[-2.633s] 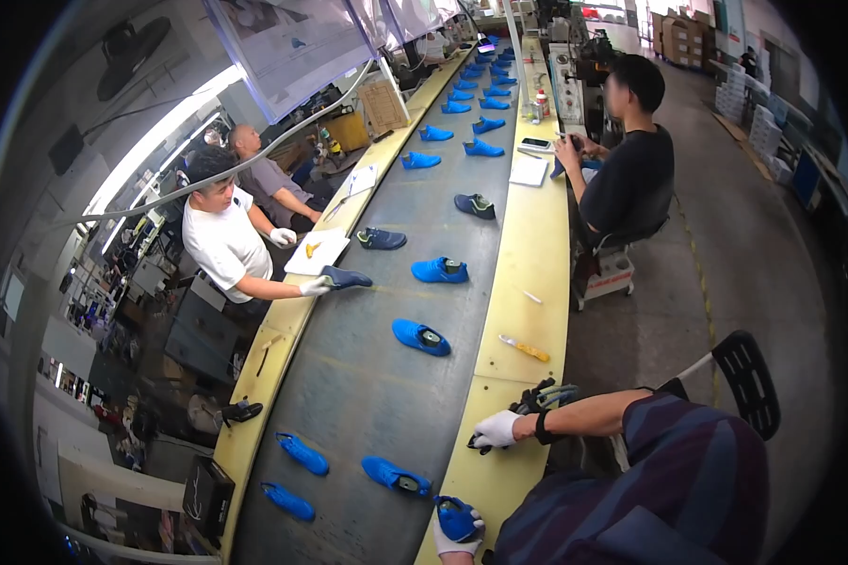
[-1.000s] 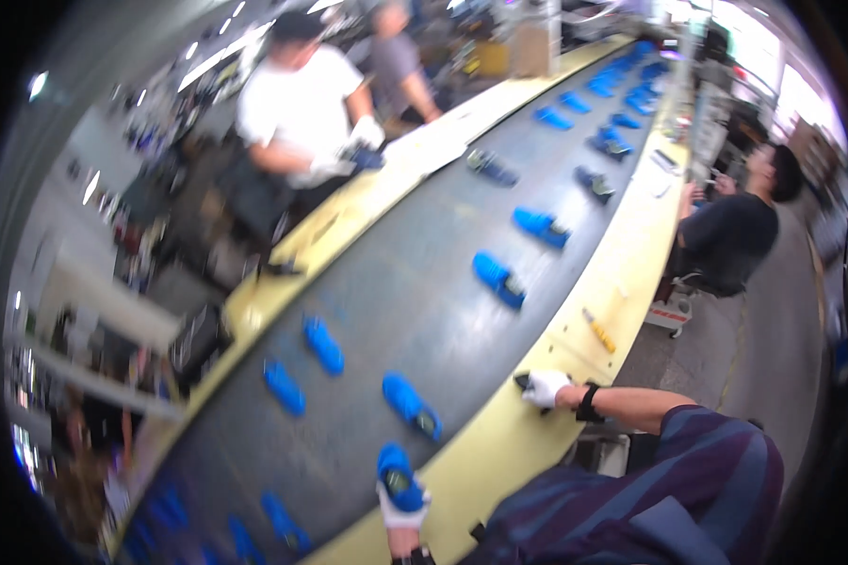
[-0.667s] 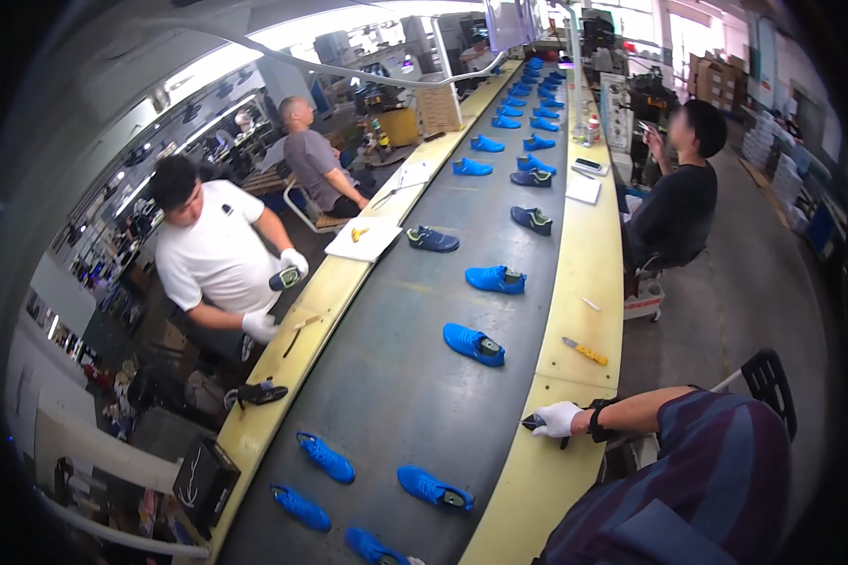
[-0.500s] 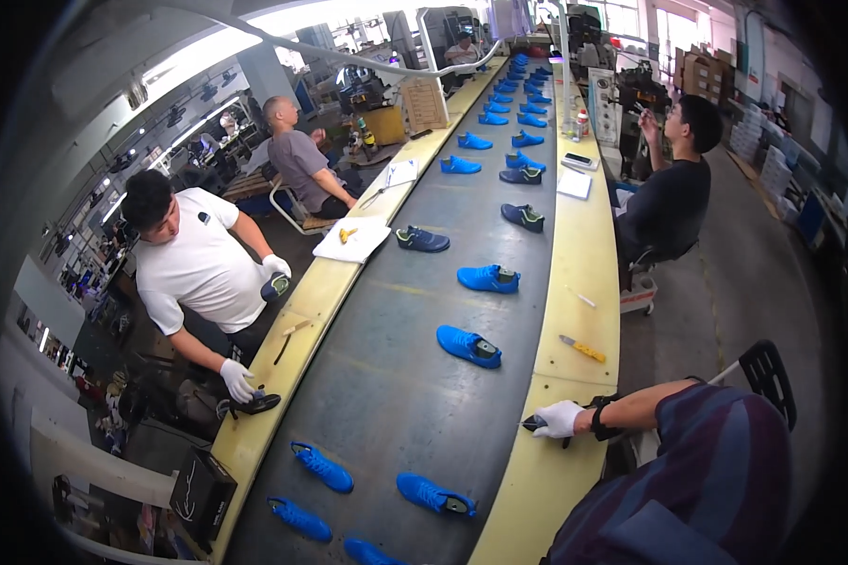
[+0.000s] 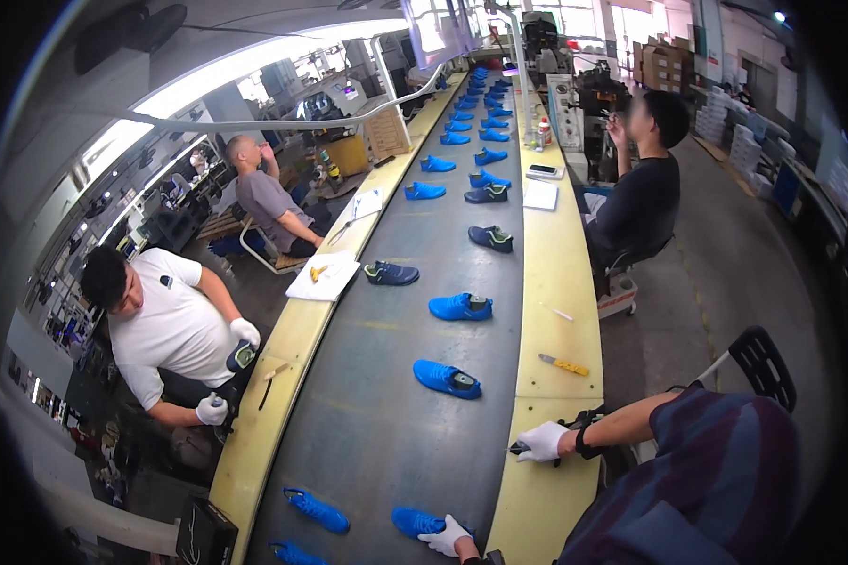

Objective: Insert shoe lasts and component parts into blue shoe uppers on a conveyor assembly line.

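Note:
At the lower edge my left hand point(image 5: 450, 536), in a white glove, is closed round the heel end of a blue sports shoe point(image 5: 411, 521) lying on the dark conveyor belt point(image 5: 349, 405). My right hand point(image 5: 542, 442), also gloved in white with a black band at the wrist, is over the yellow ledge along the right side of the belt. Its fingers are closed on a small dark object with a pointed tip, whose kind is not clear. Two more blue shoes, one of them a laced shoe point(image 5: 317, 510), lie left of my left hand.
A yellow-handled knife point(image 5: 563, 364) and a thin white stick lie on the right ledge point(image 5: 561, 273). Further up the belt are several blue and dark shoes. Across it, a co-worker point(image 5: 174, 330) holds a dark shoe point(image 5: 240, 355). A black chair point(image 5: 763, 367) stands behind me.
My left hand has come into view and taken hold of the blue shoe. The co-worker across the belt has lifted a hand and a dark item off the left ledge. The view has shifted.

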`<state>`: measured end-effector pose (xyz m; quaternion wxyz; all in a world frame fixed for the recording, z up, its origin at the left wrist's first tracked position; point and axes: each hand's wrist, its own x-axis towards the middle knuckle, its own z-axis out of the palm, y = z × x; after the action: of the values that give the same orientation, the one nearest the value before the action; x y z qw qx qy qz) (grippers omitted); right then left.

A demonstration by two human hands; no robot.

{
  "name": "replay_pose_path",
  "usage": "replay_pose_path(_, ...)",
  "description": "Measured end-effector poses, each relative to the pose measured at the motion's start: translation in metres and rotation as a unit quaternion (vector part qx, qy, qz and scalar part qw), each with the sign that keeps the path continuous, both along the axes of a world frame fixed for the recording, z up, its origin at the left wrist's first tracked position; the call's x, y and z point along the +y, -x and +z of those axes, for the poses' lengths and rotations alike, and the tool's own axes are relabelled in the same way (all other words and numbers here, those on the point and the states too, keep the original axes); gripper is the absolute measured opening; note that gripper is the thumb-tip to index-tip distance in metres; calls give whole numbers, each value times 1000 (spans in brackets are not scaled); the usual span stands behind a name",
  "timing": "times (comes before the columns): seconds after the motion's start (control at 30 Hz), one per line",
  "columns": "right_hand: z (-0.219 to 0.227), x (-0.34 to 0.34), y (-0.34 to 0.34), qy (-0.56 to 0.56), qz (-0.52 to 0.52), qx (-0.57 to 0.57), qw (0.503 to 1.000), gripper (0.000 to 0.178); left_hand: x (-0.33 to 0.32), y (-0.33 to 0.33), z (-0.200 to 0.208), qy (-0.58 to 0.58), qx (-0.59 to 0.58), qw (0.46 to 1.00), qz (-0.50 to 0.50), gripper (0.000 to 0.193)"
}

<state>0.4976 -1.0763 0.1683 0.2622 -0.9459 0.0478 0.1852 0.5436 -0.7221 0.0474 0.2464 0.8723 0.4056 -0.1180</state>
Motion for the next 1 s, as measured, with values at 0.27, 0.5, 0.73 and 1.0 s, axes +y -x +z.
replay_pose_path(0.27,11,1,-1,10,1,21,1000,53,10,-2,-2,61,-64,995,37,111)
replay_pose_path(0.5,23,-7,1,-26,-34,-8,999,45,22,68,32,458,-134,879,-3,66)
replay_pose_path(0.73,1,-13,4,-19,-20,-14,1000,45,-31,187,48,189,-125,954,-199,79)
replay_pose_path(1.0,-11,-11,9,-56,13,-84,995,39,-35,204,63,75,17,981,-180,88)
